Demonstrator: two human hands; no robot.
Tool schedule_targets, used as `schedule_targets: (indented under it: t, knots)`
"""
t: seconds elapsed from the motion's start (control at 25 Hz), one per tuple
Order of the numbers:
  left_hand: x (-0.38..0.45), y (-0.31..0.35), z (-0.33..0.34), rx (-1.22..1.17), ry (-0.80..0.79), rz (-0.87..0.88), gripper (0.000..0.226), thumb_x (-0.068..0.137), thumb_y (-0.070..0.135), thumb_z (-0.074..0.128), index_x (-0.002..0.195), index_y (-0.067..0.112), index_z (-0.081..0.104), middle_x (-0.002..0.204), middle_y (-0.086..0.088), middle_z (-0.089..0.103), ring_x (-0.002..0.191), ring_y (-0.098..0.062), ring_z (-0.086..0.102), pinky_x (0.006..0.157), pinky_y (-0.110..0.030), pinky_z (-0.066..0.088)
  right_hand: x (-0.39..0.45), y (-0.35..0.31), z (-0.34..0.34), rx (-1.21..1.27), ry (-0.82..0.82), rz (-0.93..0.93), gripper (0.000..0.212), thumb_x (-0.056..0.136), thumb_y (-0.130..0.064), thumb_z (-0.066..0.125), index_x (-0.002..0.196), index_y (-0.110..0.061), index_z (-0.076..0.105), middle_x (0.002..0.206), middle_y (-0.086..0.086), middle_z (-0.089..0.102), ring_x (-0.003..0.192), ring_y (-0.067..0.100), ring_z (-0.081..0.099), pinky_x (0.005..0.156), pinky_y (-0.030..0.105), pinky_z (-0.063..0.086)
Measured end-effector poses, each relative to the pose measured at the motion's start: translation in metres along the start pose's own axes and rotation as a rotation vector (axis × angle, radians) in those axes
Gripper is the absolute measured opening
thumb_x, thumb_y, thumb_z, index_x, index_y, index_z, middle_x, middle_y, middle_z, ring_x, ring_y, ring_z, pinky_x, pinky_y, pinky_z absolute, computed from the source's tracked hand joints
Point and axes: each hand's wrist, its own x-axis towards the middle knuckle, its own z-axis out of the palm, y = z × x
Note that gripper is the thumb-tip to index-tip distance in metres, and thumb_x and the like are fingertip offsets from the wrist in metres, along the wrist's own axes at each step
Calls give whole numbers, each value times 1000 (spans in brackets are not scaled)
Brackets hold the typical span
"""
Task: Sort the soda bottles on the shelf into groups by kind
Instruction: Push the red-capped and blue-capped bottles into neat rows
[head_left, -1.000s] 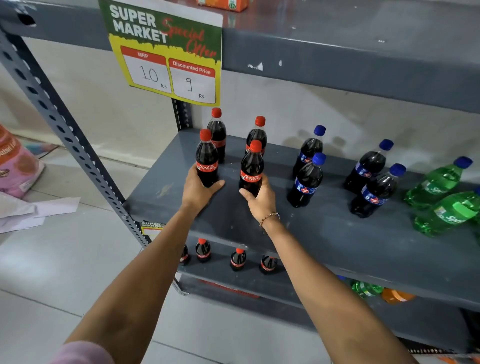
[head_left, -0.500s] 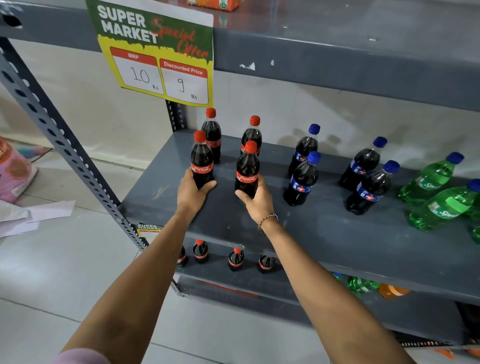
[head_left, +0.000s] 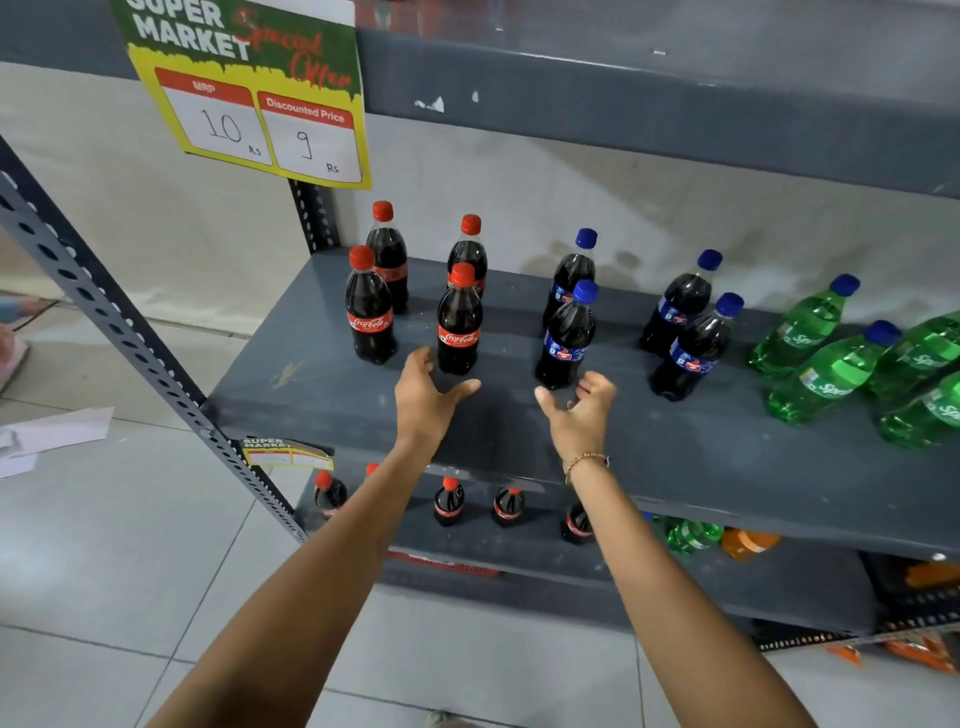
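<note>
I am seeing the two front Coca-Cola bottles (head_left: 369, 312) (head_left: 459, 325) standing free now; half a second back my hands were wrapped round their bases. That suggests the red-capped group is settled at the left end of the shelf (head_left: 727, 457). My left hand (head_left: 423, 400) is hovering just below the second bottle, fingers spread, gripping nothing. My right hand (head_left: 579, 410) is drifting toward the nearest blue-capped cola bottle (head_left: 566, 338), fingers loosely curled, empty. I am counting four red-capped colas, four blue-capped colas in the middle, and at least four green Sprite bottles (head_left: 802, 327) at the right, cut off by the frame.
</note>
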Motion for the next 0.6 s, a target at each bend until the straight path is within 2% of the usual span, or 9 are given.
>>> schedule_targets:
  t: [0.04,0.12,0.2,0.28,0.48,0.56,0.6]
  knots:
    - [2,3,4,17,-31,22,72,68,26,83,128,9,47,120,4,54,111,-10,49,94,-22,38,5,-4,-5,-48,-92,-31,68,73,-13,73,125,-6,31,126,10,43,114,18,45,99,29,38]
    - [7,8,10,58,-24,42,68,71,28,81,127,8,48,122,-3,58,111,-16,53,88,-24,39,13,-10,-11,-139,-205,-84,72,76,-14,71,132,-9,26,132,8,46,119,17,44,101,29,35]
    - [10,11,12,107,-2,53,56,76,27,77,121,6,51,116,-9,61,102,-18,56,81,-24,39,18,-15,-14,-167,-223,-95,64,81,-14,66,132,-9,28,133,10,48,119,20,46,96,27,35]
    - [13,8,14,143,17,65,51,80,27,73,120,4,51,114,-11,61,103,-21,56,79,-25,38,19,-18,-13,-161,-182,-83,58,81,-12,65,130,-9,33,130,13,52,119,25,49,92,26,36]
    - [14,2,17,173,22,71,58,81,28,72,128,4,46,122,-13,58,116,-28,51,88,-30,39,17,-16,-11,-136,-116,-95,58,77,-11,70,125,-6,38,126,15,55,115,28,53,90,26,38]
    - [11,4,17,82,51,28,72,77,23,76,134,2,39,130,-12,52,121,-25,47,96,-29,37,18,-17,-12,-117,-152,-100,63,75,-12,72,126,-6,36,127,13,54,116,25,52,92,26,39]
    - [7,5,17,10,100,-5,72,76,20,77,133,1,38,128,-12,51,116,-23,48,97,-27,38,18,-16,-13,-98,-175,-89,68,73,-13,74,128,-7,34,128,11,52,117,22,51,95,27,39]
